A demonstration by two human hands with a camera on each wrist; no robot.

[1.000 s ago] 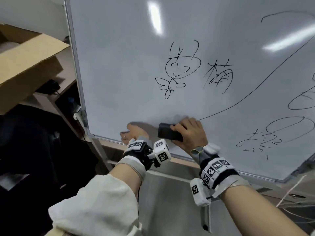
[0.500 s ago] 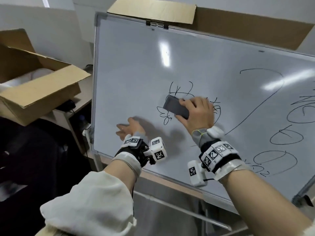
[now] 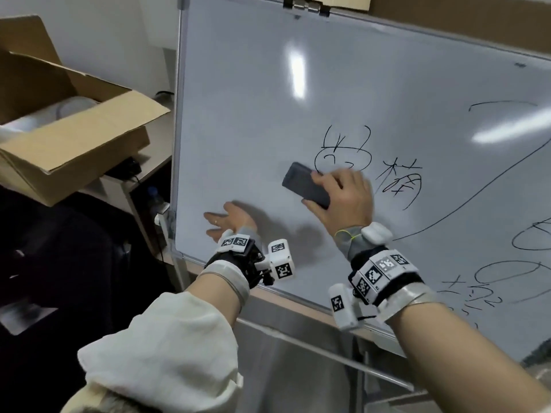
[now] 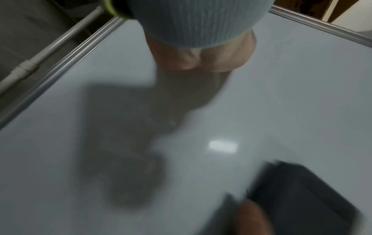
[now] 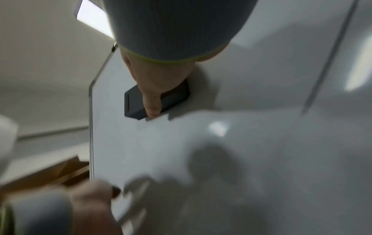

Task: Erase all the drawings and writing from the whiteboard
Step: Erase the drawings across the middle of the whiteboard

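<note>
A framed whiteboard [image 3: 238, 114] leans in front of me, marked in black. My right hand [image 3: 343, 195] grips a dark grey eraser [image 3: 304, 184] and presses it flat on the board at the lower left of a cartoon face drawing [image 3: 346, 150]. Handwritten characters [image 3: 401, 181] sit just right of that hand, with a long curved line [image 3: 477, 195] and loops [image 3: 530, 239] further right. My left hand [image 3: 229, 222] lies flat, fingers spread, on the board's lower left. The right wrist view shows the eraser [image 5: 159, 100] under my thumb [image 5: 152, 103].
An open cardboard box [image 3: 68, 135] sits on a shelf left of the board. A binder clip [image 3: 307, 5] holds the board's top edge. Below the board runs a metal stand rail [image 3: 328, 353]. Dark clutter fills the lower left.
The eraser went from the bottom edge up onto the cartoon face, then slid down-left; the small shape below the face is gone. My left hand opened flat on the board.
</note>
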